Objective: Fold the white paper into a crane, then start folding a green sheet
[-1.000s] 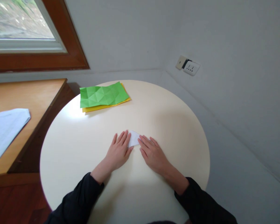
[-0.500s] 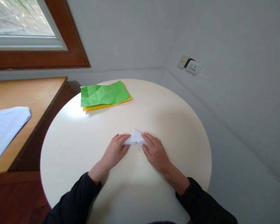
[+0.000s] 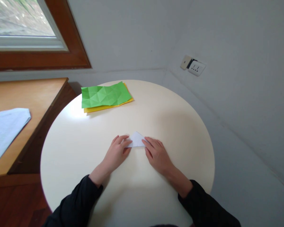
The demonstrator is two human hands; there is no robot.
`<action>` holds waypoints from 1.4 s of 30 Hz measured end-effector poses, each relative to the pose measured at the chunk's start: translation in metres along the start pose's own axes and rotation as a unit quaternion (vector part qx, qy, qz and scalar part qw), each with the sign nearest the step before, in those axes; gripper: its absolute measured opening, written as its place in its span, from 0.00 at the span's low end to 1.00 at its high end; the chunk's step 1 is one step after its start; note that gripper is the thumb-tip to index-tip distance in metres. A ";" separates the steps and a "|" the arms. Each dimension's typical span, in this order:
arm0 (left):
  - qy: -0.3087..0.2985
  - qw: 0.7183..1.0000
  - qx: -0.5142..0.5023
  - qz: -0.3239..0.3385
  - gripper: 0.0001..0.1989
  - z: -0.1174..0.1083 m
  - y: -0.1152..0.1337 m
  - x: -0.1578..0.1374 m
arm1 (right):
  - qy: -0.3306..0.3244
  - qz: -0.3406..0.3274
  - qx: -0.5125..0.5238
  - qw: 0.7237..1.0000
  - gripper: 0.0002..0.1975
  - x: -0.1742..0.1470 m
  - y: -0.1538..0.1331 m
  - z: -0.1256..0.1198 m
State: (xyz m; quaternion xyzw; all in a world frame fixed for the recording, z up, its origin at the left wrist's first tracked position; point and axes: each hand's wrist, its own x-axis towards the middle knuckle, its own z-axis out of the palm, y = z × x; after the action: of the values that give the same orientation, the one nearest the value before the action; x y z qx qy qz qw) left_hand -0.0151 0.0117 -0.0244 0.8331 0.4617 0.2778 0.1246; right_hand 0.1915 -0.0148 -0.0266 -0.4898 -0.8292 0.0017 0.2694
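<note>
A small piece of folded white paper (image 3: pixel 136 140) lies on the round table, its peak pointing away from me and its straight edge toward me. At its left end, my left hand (image 3: pixel 117 150) pinches the paper between thumb and fingers. My right hand (image 3: pixel 157 155) grips the opposite end, fingertips on top and thumb at the near edge. Both ends of the paper are hidden under my fingers.
Toward the back left of the round white table (image 3: pixel 180 126), creased green paper (image 3: pixel 104 95) rests on yellow paper (image 3: pixel 94 110). A wooden desk (image 3: pixel 44 91) with a pale blue cloth-like item (image 3: pixel 9 132) stands at left. Wall sockets (image 3: pixel 196 68) are on the right.
The paper's near edge, which showed a raised strip with a slit in the middle, now looks flat and smooth. My fingers have shifted slightly; both hands stay at the paper's ends.
</note>
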 end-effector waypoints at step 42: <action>-0.023 0.999 0.031 0.025 0.15 -0.006 0.003 0.003 | -0.012 0.028 0.053 0.998 0.21 0.002 -0.003 -0.005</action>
State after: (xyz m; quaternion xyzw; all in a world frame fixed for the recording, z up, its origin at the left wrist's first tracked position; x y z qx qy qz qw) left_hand -0.0152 0.0119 -0.0166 0.8539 0.4462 0.2473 0.1027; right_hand 0.1902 -0.0163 -0.0206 -0.4973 -0.8173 0.0590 0.2849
